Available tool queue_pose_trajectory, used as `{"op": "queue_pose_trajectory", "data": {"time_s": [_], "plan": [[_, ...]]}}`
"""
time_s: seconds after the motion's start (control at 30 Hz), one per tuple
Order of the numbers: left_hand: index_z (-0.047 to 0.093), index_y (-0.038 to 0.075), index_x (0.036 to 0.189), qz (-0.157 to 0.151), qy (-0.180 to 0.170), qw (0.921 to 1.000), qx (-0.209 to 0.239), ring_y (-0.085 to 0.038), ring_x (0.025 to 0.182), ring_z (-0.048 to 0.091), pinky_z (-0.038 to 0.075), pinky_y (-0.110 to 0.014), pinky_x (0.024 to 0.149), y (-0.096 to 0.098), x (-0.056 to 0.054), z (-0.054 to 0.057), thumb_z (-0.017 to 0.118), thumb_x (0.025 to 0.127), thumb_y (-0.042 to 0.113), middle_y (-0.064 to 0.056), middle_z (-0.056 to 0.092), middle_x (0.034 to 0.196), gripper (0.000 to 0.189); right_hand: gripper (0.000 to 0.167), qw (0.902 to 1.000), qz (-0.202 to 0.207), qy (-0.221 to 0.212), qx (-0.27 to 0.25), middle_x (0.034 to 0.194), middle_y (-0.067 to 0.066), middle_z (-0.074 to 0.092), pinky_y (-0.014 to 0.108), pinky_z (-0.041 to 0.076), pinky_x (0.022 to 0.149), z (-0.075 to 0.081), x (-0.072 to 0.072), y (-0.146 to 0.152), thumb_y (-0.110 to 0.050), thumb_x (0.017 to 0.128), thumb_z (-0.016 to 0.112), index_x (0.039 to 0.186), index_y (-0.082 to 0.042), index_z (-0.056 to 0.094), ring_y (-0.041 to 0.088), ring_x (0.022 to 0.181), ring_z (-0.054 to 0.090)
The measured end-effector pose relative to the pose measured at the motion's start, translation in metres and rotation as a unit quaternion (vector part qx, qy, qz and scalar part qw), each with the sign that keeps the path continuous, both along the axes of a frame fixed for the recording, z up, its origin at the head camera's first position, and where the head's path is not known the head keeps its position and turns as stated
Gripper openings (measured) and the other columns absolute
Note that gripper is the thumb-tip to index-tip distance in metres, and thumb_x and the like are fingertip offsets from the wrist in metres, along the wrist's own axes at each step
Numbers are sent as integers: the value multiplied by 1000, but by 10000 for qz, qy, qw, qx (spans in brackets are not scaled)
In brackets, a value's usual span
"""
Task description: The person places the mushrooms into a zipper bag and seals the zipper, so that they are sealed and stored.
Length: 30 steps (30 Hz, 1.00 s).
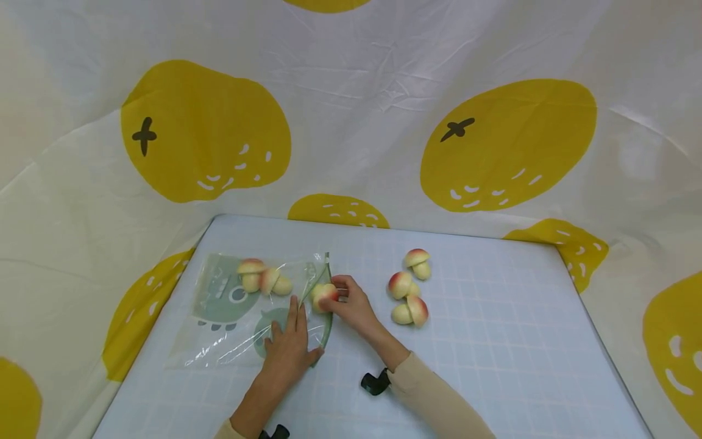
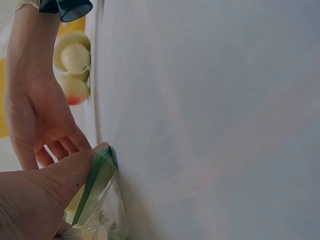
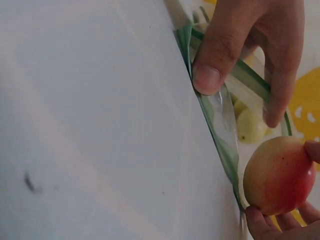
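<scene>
Mushroom at the bag's mouth, pinched in your right hand

Behind your work hangs a cloth (image 1: 351,152) with big yellow shapes, and in front of it is the table (image 1: 510,341). On the table's left side lies the bag (image 1: 219,347), see-through with green prints, its mouth facing right.

Your left hand (image 1: 287,350) lies over the near part of that mouth, fingers long and spread, clamped on nothing, with the thumb against the green edge (image 1: 328,332). Your right hand (image 1: 353,305) is across from it, thumb and fingers clamped on a mushroom (image 1: 321,297).

That mushroom is the one to mind: it sits right at the mouth, where the bag's two sides stand apart, its red part toward your right fingers and the body of the bag to its left. So the line that counts runs right to left, from your grip across the green edge. You cannot read its long axis surely, since the stem is hard to make out. Your right hand is the nearer, being on it; your left fingertips are just beside it.

Smaller matters: two bagged mushrooms (image 1: 265,281) lie farther left, touching, and three loose mushrooms (image 1: 401,285) lie on the table, nearer your right hand
</scene>
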<state>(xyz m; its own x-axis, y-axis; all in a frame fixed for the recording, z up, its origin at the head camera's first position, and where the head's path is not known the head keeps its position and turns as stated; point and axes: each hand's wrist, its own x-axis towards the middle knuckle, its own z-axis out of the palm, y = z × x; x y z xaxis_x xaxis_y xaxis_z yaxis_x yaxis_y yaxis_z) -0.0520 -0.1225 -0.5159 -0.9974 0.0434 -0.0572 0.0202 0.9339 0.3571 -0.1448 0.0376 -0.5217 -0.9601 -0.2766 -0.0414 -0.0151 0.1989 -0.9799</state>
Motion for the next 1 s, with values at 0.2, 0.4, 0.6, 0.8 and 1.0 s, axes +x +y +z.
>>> {"op": "queue_pose_trajectory", "data": {"time_s": [0.2,0.4,0.6,0.8,1.0], "plan": [[27,-8,152,19,89,9999,-74,-69,119,39,39,-79,80,1,1,1,88,76,38,-24,14,163,108,55,9995,73,239,213,124,13,63,39,53,85,-3,-3,-6,-21,84,81,131,-6,56,29,109,61],[27,-8,152,33,152,9998,-118,-68,119,39,40,-79,80,1,2,1,88,76,38,-24,13,163,108,57,9981,188,410,414,124,14,63,38,53,87,-2,-3,-11,-20,85,81,132,-4,54,29,108,62],[26,-6,153,9,322,9994,-89,-68,118,40,41,-78,80,1,3,0,89,74,38,-23,14,163,110,61,9974,166,493,504,125,13,63,42,52,89,0,-5,-17,-20,85,81,135,-3,52,29,109,62],[23,-6,154,2,342,9994,44,-69,119,39,40,-79,79,0,3,-1,90,74,37,-22,10,164,113,66,9963,266,588,560,124,17,63,45,52,89,3,-6,-19,-19,85,81,138,0,46,30,110,61],[22,-5,154,-12,361,9993,56,-69,120,39,40,-79,80,-1,2,-1,90,73,38,-21,10,164,115,72,9969,136,519,583,125,17,63,44,51,92,2,-7,-23,-22,84,82,141,0,43,32,114,61]]}}
